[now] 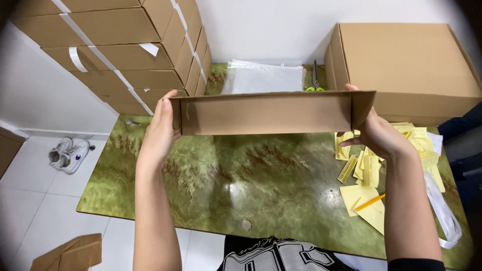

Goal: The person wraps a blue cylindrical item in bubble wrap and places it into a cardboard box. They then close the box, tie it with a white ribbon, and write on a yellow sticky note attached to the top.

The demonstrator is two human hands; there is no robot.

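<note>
Both hands hold a folded brown cardboard piece (271, 111) level above the green marbled table (226, 185). The left hand (161, 131) clasps its left end, fingers wrapped behind; the right hand (380, 134) clasps the right end flap. Behind it lie a clear plastic bag (263, 76) and scissors (315, 80). Yellow paper slips (369, 168) and a pencil (369, 202) lie just beside the right wrist. Stacked cartons (125, 50) stand far left.

The left hand (159, 128) and right hand (380, 134) grip the ends of a cardboard box (271, 111) above the green table (241, 175).
</note>
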